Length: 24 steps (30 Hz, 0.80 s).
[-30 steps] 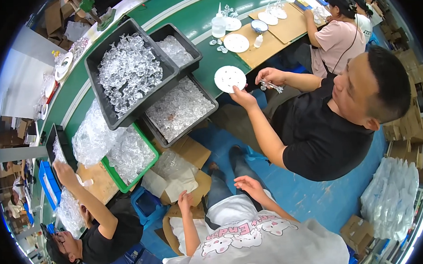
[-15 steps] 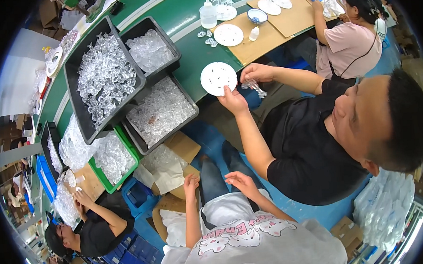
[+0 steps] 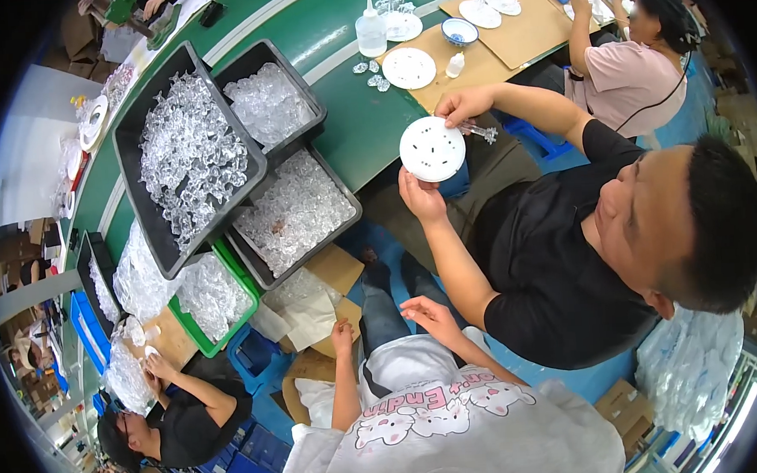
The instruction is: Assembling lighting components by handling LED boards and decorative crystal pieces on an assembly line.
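Hands: left hand [image 3: 342, 331] and right hand [image 3: 425, 313] both raised over the wearer's lap, fingers loosely spread, nothing gripped. Nearest item: crumpled white sheet [image 3: 307, 313] on cardboard [image 3: 333, 269], just left of the left hand. Beyond, black trays [image 3: 136, 142] of clear pieces [image 3: 296, 208]. Person opposite holds white disc [image 3: 431, 149] above green worktop [image 3: 355, 118].

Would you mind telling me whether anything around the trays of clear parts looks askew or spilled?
The large black tray sits tilted, propped across the two smaller black trays, its low end overhanging the green crate. No spill shows.
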Motion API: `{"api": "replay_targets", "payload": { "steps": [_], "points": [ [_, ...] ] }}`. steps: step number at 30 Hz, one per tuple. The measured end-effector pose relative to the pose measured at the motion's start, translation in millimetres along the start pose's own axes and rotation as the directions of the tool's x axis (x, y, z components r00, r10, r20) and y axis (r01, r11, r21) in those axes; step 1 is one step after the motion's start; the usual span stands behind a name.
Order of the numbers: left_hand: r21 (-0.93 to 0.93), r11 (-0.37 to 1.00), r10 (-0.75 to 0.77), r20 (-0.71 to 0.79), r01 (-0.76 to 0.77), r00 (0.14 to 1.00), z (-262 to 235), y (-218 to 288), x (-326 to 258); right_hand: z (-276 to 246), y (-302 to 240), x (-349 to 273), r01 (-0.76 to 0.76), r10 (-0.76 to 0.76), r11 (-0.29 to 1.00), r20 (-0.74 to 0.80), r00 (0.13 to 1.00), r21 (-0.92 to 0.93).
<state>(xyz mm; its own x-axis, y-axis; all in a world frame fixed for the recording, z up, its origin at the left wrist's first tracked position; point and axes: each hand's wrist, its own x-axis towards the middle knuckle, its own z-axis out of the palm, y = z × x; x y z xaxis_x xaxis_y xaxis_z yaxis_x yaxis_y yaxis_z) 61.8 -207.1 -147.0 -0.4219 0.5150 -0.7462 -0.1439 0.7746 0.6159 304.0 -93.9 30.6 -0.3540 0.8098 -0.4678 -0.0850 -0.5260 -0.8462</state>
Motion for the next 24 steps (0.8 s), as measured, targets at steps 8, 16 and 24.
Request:
{"api": "replay_targets", "payload": {
  "steps": [8,16,24],
  "points": [
    [0.259,0.966,-0.008,0.036,-0.001,0.999,-30,-14,37,18,-20,12,0.028,-0.031,0.991,-0.024,0.999,-0.130],
    [0.345,0.921,0.162,0.076,-0.178,0.984,-9,18,58,1,-72,92,0.177,-0.393,0.825,-0.319,0.863,-0.537],
    [0.515,0.825,0.185,0.144,-0.234,0.972,-2,53,48,-28,-114,205,0.015,-0.559,0.330,-0.183,0.809,-0.944]
  ]
}}
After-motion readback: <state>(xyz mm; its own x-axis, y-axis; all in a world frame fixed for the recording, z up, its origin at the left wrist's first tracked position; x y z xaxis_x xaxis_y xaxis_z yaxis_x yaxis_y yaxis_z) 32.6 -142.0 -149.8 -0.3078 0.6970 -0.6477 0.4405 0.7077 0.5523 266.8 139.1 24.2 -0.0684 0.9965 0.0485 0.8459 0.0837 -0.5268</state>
